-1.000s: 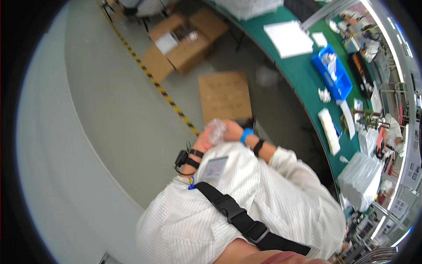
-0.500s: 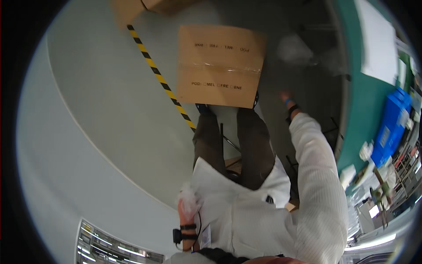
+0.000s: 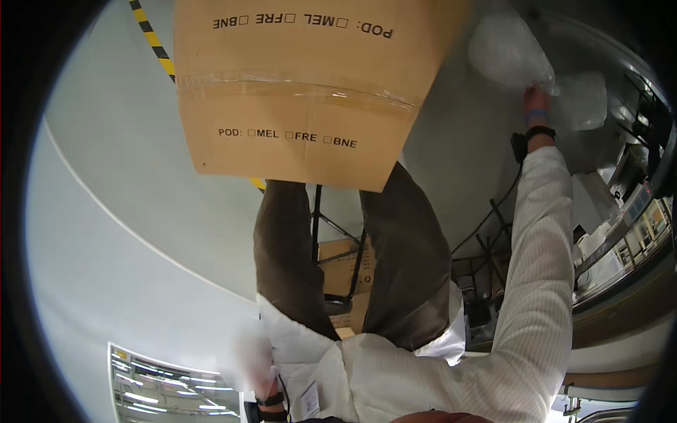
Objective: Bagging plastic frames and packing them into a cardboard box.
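Note:
My right hand (image 3: 537, 102), on the outstretched right arm, is closed on the gathered end of a clear plastic bag (image 3: 504, 53). Another piece of clear plastic (image 3: 582, 102) hangs just right of that hand. Low on the left, beside my hip, my left hand (image 3: 264, 384) is closed on a crumpled translucent plastic bag (image 3: 250, 356); motion blurs it and hides most of the fingers. A large taped cardboard box (image 3: 289, 158) stands in front of my legs, its printed top toward me. Neither hand touches the box.
Black-and-yellow floor tape (image 3: 151, 39) runs behind the box on the left. Between my legs are a black metal stand (image 3: 338, 229) and more cardboard (image 3: 345, 264). A white wall (image 3: 127, 247) borders the left. Equipment (image 3: 613, 240) lines the right, where a cable (image 3: 486, 222) trails down.
My right hand has reached farther out to the right and taken the plastic bag. The box now looms larger and farther left, the green table has left the view, and my left hand sits lower.

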Demonstrator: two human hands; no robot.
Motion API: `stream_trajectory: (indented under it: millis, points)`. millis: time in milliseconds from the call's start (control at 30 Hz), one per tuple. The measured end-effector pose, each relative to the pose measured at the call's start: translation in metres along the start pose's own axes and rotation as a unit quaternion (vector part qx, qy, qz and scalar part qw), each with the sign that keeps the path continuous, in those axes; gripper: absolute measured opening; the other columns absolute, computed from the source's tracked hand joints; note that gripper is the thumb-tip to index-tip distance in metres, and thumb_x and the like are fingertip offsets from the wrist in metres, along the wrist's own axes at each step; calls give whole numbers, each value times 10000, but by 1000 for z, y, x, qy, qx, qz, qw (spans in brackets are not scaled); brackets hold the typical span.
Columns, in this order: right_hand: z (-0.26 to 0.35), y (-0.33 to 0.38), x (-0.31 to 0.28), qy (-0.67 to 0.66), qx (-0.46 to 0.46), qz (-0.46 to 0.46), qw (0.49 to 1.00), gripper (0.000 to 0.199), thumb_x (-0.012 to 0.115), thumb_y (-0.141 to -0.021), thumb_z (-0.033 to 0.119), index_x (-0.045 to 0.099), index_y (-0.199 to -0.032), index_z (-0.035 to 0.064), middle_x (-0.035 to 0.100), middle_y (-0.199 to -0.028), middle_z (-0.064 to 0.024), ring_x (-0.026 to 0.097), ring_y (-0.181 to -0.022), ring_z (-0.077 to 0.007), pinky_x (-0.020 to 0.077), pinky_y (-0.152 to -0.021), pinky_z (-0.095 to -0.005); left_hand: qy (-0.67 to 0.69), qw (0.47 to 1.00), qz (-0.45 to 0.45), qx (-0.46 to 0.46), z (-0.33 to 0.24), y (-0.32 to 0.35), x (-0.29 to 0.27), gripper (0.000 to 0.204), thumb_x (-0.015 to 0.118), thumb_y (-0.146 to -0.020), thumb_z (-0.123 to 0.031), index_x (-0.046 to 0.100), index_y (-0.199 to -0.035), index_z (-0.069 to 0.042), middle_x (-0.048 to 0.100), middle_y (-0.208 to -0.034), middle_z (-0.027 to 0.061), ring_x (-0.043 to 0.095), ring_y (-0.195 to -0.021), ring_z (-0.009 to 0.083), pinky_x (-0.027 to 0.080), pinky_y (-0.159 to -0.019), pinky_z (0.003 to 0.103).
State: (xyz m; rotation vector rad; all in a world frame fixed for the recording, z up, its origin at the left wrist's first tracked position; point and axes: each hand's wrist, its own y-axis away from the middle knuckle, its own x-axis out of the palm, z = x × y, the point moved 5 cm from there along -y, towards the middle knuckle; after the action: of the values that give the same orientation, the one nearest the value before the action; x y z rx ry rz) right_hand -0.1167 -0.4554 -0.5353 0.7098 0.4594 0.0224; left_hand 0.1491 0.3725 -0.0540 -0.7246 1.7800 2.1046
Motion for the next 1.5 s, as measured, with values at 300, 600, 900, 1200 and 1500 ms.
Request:
stream_trajectory:
  millis: [300, 600, 900, 1200, 1500]
  points:
    - [75, 283, 85, 210, -377, -143, 891, 103, 617, -851, 94, 602, -913, 13, 594, -895, -122, 572, -815, -282, 475, -665, -351, 105, 979, -26, 171, 10, 18, -20, 149, 629, -727, -126, 639, -852, -47, 635, -909, 111, 557, -964, 317, 435, -888, 419]
    - [220, 644, 66, 284, -455, 95, 838, 125, 662, -768, 95, 596, -860, 42, 559, -899, -137, 580, -817, -340, 490, -686, -404, 448, 825, 177, 294, -188, 47, -130, 317, 468, -774, -21, 587, -1066, 0, 583, -1124, 81, 525, -1070, 183, 387, -958, 292]
    - [272, 900, 57, 319, -579, 277, 697, 84, 647, -747, 115, 633, -829, 101, 571, -859, -60, 588, -830, -248, 518, -687, -362, -7, 694, 165, 701, -245, 108, -229, 291, 580, -774, -94, 633, -1060, -84, 652, -1042, 120, 605, -987, 280, 469, -886, 347]
    - [287, 984, 77, 333, -651, 378, 568, 126, 644, -748, 129, 669, -870, 106, 586, -962, -57, 574, -958, -249, 524, -747, -348, -246, 631, 311, 667, -205, 104, -196, 389, 531, -866, -263, 593, -1188, -52, 650, -1089, 162, 605, -995, 272, 445, -891, 333]
    - [282, 986, 63, 330, -663, 377, 556, 186, 631, -745, 155, 655, -903, 61, 585, -941, -79, 567, -946, -270, 512, -767, -351, -300, 603, 276, 686, -224, 130, -189, 396, 538, -868, -287, 603, -1175, -47, 655, -1077, 178, 613, -979, 294, 451, -886, 339]
